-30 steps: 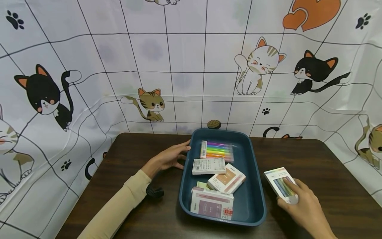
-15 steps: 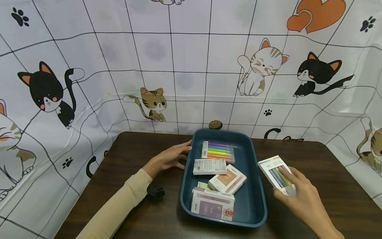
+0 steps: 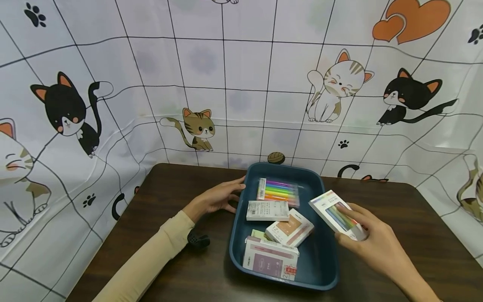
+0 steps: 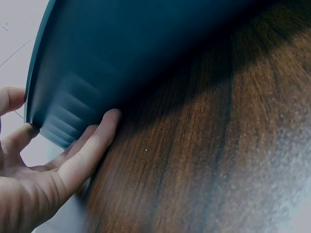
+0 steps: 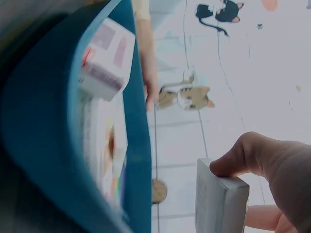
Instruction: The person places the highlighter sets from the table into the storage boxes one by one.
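My right hand point(image 3: 371, 235) holds a white pen box point(image 3: 332, 212) with a window of coloured sticks, thumb on one edge and fingers on the other. It is tilted above the right rim of a blue plastic bin point(image 3: 320, 264). In the right wrist view the thumb presses the end of the box point(image 5: 214, 204). My left hand point(image 3: 216, 197) rests with loosely bent fingers at the bin's left side. In the left wrist view its fingers point(image 4: 80, 162) touch the bin's outer wall point(image 4: 121, 43); the hand does not close round it.
Inside the bin lie a clear pack of rainbow pens point(image 3: 279, 191), a white box point(image 3: 267, 210), a box with an orange-brown panel point(image 3: 290, 228) and a purple-and-white box point(image 3: 269, 260). A small black object point(image 3: 198, 240) is on the brown table point(image 3: 181, 268) near the left wrist.
My right hand has lifted the pen box and carried it left, from beside the bin to over its right rim. The left hand has stayed at the bin. The head view has shifted slightly.
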